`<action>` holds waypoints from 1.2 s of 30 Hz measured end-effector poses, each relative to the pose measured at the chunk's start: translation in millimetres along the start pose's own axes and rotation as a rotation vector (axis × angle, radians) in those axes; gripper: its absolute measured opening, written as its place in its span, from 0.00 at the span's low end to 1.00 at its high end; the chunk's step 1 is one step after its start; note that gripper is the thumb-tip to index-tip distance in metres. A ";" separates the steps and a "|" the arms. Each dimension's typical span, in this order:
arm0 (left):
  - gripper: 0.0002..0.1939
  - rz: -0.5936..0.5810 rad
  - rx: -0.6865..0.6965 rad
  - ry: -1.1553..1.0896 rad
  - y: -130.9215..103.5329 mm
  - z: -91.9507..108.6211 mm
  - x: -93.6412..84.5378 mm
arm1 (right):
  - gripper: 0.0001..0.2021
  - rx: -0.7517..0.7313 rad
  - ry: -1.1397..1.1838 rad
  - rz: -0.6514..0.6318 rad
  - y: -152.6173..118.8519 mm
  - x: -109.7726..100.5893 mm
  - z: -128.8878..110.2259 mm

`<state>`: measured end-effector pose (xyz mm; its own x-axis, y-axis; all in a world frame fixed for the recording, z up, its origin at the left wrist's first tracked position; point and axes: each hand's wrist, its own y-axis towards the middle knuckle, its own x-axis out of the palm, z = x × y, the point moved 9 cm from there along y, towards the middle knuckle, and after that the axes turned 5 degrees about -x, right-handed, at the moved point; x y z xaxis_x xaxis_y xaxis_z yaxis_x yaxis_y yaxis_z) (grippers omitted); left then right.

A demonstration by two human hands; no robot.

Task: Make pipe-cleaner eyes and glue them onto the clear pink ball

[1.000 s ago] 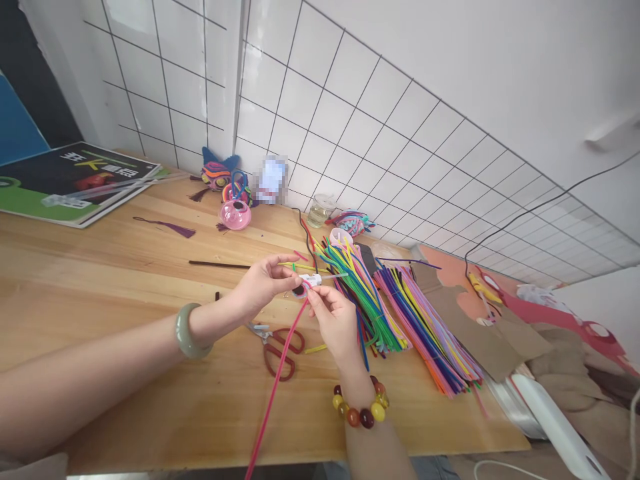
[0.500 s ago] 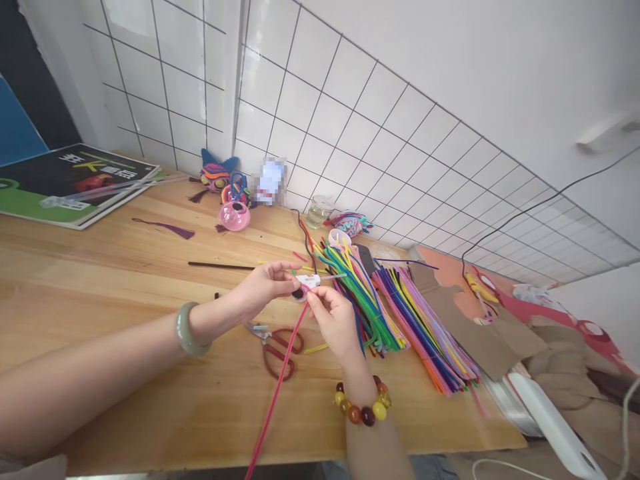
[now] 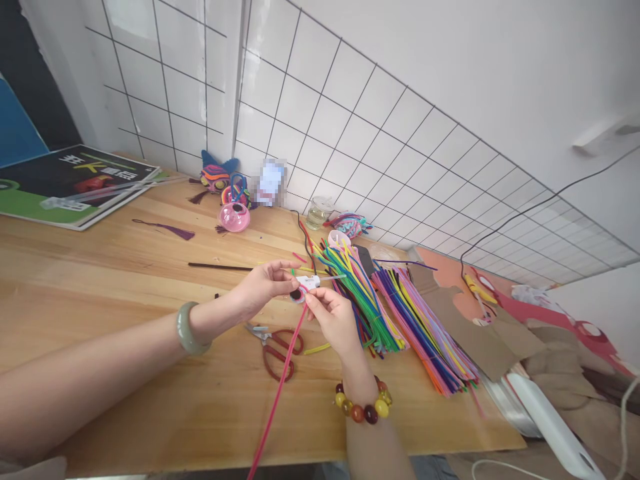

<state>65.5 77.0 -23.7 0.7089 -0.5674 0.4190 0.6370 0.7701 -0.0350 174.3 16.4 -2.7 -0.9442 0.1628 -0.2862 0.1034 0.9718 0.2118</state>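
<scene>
Between the hands, one round black-and-white disc (image 3: pixel 299 295) is held by the left hand (image 3: pixel 270 283); bright-pink fuzzy cord (image 3: pixel 277 392) (one strand or two cannot be told) is pinched by the right (image 3: pixel 331 317). Two multicoloured fuzzy-stem bundles (image 3: pixel 425 330) are laid rightward; one pair of red-handled metal scissors (image 3: pixel 267 339), nearer the body.

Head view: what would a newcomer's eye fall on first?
Probably the two multicoloured bundles of pipe cleaners, lying side by side on the wooden table right of centre. Next, perhaps, the bright pink pipe cleaner pinched in the right hand, its tail running toward the near table edge, in front of the red-handled scissors.
</scene>
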 end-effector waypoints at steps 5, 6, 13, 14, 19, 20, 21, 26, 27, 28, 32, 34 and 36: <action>0.22 0.004 0.032 0.094 -0.2 11.6 -2.2 | 0.13 0.024 -0.014 0.025 -0.1 -6.0 1.1; 0.23 0.006 0.035 0.104 -0.4 14.1 -2.8 | 0.14 0.041 -0.014 0.028 -0.3 -6.7 2.5; 0.23 0.024 0.061 0.146 0.0 25.0 -7.6 | 0.15 0.183 0.086 -0.135 -5.4 13.4 15.0; 0.23 0.025 0.059 0.151 0.3 25.5 -8.0 | 0.15 0.186 0.096 -0.145 -5.8 14.9 15.0; 0.23 0.012 0.064 0.204 0.7 28.1 -7.8 | 0.13 0.183 0.182 -0.120 -5.1 13.3 12.7; 0.23 0.012 0.063 0.210 0.7 28.2 -8.2 | 0.13 0.183 0.192 -0.120 -5.0 13.2 12.4; 0.23 0.012 0.063 0.214 0.9 28.4 -8.7 | 0.13 0.182 0.199 -0.120 -4.8 13.2 12.1; 0.24 0.017 0.068 0.220 2.2 31.1 -11.0 | 0.12 0.192 0.258 -0.133 -4.8 14.3 12.8; 0.24 0.019 0.070 0.225 2.4 31.8 -11.1 | 0.12 0.196 0.274 -0.138 -4.9 14.7 13.4; 0.24 0.022 0.073 0.232 2.6 32.5 -11.1 | 0.12 0.203 0.288 -0.146 -5.2 15.5 14.2; 0.25 0.007 0.080 0.255 2.5 33.4 -8.5 | 0.11 0.236 0.314 -0.174 -6.6 19.2 18.9; 0.25 -0.016 0.081 0.253 2.4 33.2 -6.9 | 0.11 0.246 0.299 -0.172 -6.4 19.2 21.8; 0.25 -0.022 0.083 0.246 2.7 34.0 -7.9 | 0.13 0.231 0.248 -0.140 -3.8 14.3 24.2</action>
<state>51.3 93.5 3.7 0.7541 -0.6303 0.1847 0.6332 0.7724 0.0504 167.9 19.1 -30.2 -0.9984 0.0066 -0.0558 0.0088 0.9992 -0.0382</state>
